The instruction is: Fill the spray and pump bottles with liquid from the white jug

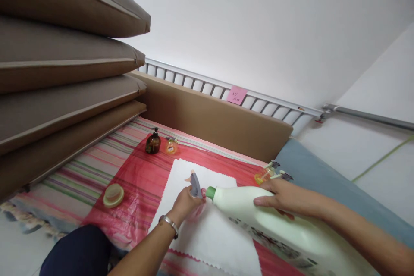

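My left hand (186, 203) is closed around a grey trigger spray head (195, 184) with a peach nozzle. Clear pink plastic (203, 192) shows beside it, and I cannot tell whether the head is fixed to a bottle. My right hand (280, 198) grips a large pale green jug (239, 200) from above, thumb along its side. The jug lies tilted nearly flat, its green spout (211, 192) pointing left at the pink plastic, touching or almost touching. Beneath both hands is a white scalloped sheet (216, 241).
On the red plastic sheet (142, 181) stand a dark pump bottle (153, 142), a small yellow bottle (171, 146) and a round yellowish lid (113, 195). More yellow spray bottles (264, 174) are beyond my right hand. Folded cushions (71, 60) rise at left; a brown panel (207, 114) stands behind.
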`<state>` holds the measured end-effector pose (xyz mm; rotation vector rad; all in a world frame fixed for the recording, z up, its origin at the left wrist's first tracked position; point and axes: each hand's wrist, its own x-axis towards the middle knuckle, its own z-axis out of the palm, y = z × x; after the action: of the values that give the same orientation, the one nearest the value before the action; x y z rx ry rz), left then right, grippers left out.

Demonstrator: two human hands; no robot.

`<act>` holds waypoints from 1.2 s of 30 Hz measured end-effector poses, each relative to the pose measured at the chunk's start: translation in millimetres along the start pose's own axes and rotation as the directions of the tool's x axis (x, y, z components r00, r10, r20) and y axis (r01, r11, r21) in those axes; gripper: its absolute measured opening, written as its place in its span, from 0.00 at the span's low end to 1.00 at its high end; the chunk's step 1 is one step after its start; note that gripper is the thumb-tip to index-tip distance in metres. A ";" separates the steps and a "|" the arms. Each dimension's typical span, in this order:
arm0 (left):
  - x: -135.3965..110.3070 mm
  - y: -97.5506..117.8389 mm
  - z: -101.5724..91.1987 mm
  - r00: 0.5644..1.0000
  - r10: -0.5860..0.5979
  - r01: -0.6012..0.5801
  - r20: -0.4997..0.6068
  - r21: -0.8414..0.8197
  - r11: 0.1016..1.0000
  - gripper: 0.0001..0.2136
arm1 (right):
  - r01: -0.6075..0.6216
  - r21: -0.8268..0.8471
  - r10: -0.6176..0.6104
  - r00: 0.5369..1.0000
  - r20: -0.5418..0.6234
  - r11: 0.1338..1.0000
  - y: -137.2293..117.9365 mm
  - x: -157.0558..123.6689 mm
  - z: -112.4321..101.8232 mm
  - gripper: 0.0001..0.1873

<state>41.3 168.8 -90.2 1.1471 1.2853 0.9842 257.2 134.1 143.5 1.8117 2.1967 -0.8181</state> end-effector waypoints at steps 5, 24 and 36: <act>2.9 -3.6 0.3 0.996 0.083 -0.082 -0.020 0.047 0.996 0.15 | 0.011 0.018 -0.011 1.000 0.005 1.000 1.3 1.1 -0.7 0.24; 0.1 -1.1 0.6 0.993 0.119 -0.118 -0.015 0.038 0.992 0.13 | 0.011 0.017 -0.011 1.000 0.016 1.000 -2.5 -0.1 -0.2 0.19; 5.0 -7.6 3.4 0.993 0.118 -0.117 -0.022 0.028 0.993 0.14 | 0.001 0.004 -0.001 1.000 0.016 1.000 -1.9 0.5 -0.9 0.19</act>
<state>44.6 172.0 -98.8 1.2466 1.2648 1.0728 255.5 134.8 144.5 1.7996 2.1877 -0.8350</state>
